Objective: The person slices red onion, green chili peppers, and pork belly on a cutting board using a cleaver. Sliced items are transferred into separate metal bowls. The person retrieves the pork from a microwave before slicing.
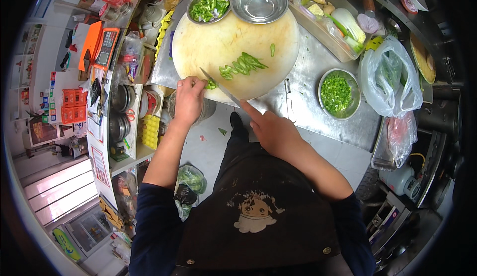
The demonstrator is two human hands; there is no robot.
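A kitchen knife [224, 89] is gripped in my right hand [274, 130], the index finger laid along the blade's spine. Its blade lies over the near left edge of a round cutting board [193, 48]. My left hand [190, 99] rests at that edge, its bent fingertips beside a small piece of green pepper [211, 85] next to the blade. Whether the fingers pinch it is hidden. A row of sliced green pepper [242, 66] lies across the board, with one slice [272, 49] apart on the right. At the board's far side stand a bowl of cut greens and onion [209, 7] and an empty steel bowl [259, 2].
Right of the board are a peeler-like tool [288, 99], a bowl of chopped green onion [339, 94], a plastic bag of greens [391, 78] and a tub of vegetables [344, 54]. A bin [208, 110] stands below my left hand. Shelves [128, 164] line the left.
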